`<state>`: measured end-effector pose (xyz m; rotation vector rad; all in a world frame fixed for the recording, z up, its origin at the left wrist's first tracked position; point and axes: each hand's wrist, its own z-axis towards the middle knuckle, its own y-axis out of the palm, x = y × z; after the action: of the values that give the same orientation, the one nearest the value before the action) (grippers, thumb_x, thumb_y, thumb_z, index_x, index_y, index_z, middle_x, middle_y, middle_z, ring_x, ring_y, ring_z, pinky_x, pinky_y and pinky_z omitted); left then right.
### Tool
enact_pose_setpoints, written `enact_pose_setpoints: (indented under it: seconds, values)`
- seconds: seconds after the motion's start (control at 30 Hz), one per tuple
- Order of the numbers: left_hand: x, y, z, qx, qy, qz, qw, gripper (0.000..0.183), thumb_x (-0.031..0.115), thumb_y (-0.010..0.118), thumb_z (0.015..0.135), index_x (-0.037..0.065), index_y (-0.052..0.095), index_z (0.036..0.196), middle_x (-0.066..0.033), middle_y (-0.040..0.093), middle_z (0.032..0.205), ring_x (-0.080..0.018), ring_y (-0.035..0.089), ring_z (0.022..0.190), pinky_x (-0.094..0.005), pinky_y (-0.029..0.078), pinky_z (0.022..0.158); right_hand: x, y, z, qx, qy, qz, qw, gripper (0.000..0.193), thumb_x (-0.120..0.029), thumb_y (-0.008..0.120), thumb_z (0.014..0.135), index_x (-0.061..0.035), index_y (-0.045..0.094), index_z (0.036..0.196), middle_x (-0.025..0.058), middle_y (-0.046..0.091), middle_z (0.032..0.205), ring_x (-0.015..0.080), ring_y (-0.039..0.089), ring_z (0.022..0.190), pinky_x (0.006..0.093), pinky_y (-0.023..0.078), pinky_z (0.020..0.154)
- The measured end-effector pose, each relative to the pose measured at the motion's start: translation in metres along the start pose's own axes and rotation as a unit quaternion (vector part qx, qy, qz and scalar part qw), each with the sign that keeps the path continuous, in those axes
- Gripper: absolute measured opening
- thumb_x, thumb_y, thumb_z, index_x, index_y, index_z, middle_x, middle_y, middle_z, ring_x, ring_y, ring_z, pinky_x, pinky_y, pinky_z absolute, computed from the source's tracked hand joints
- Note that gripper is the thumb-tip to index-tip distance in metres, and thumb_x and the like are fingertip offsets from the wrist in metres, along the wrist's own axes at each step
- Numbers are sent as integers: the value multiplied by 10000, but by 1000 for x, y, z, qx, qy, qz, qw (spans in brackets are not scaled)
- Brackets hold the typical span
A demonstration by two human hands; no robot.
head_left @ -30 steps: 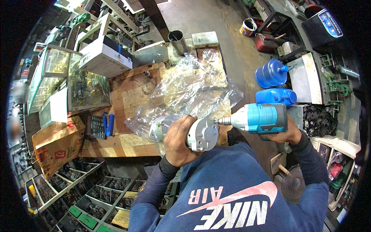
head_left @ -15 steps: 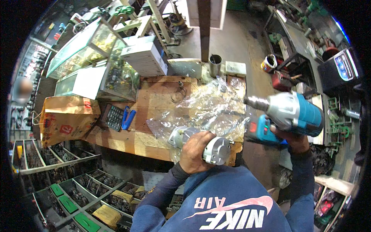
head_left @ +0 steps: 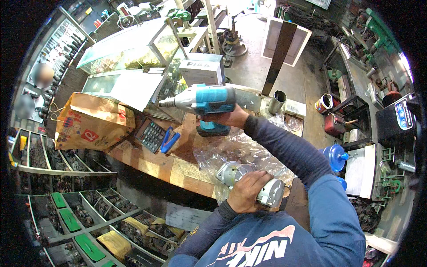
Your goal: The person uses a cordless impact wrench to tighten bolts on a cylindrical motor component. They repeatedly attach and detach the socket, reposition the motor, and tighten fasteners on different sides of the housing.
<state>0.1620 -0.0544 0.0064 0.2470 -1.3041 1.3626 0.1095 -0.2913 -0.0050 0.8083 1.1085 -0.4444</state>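
Observation:
My left hand (head_left: 250, 191) is wrapped over the middle of a silver starter motor (head_left: 272, 194), which lies on its side at the table's near edge, on clear plastic wrap (head_left: 222, 149). In my right hand (head_left: 235, 117) is a teal and grey cordless impact wrench (head_left: 209, 99), gripped by its handle. Its bare metal nose points left, toward the glass case, and its battery base hangs low over the wooden worktable (head_left: 178, 171). My right forearm reaches across above the plastic and hides part of it.
Left of the wrench lie a calculator (head_left: 151, 135) and blue-handled pliers (head_left: 170, 140), beside a brown paper bag (head_left: 93, 124). A white box (head_left: 201, 70) stands behind. A metal cup (head_left: 277, 101) sits at the far right. Parts bins (head_left: 84, 213) fill the lower left.
My right hand has swung the impact wrench from the right side leftward across the table. My left hand keeps hold of the starter motor; the whole view has shifted.

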Motion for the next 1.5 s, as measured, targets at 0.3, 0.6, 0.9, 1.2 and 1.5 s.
enact_pose_setpoints:
  seconds: [0.3,0.6,0.9,1.2,1.5]
  values:
    - [-8,9,1,16,-5,-14,1000,806,167,897,577,1,621,1316,-233,675,1240,-429,651,1188,-490,510,1040,19,-18,22,-60,-158,-419,892,490,-343,883,788,-103,716,1182,141,753,1143,260,704,1015,434,545,963]
    - [0,1,-3,45,-60,4,997,912,221,968,584,-2,537,1357,-181,680,1233,-335,667,1164,-435,516,1031,-77,-58,-110,61,-20,-462,885,412,-346,760,854,-87,754,1174,174,752,1138,306,719,1047,402,559,920]
    - [8,13,18,-11,-44,75,996,892,260,948,585,6,556,1344,-162,707,1176,-301,693,1097,-421,533,1007,-95,-41,-331,231,228,-226,918,231,-104,685,977,6,734,1174,62,750,1053,121,673,969,305,555,883]
    - [9,4,62,-183,-154,125,963,983,214,974,498,-24,557,1356,-195,722,1183,-320,715,1098,-403,552,986,-52,-16,-381,309,156,-118,931,244,-113,694,947,-2,734,1161,99,764,1102,166,690,1046,334,534,961]
    - [-20,23,91,-333,-201,252,886,916,334,927,543,33,591,1341,-234,732,1094,-412,708,1047,-467,567,908,-10,-7,-392,340,210,-189,897,263,-127,692,920,-5,731,1150,155,767,1103,231,727,1031,358,544,916]
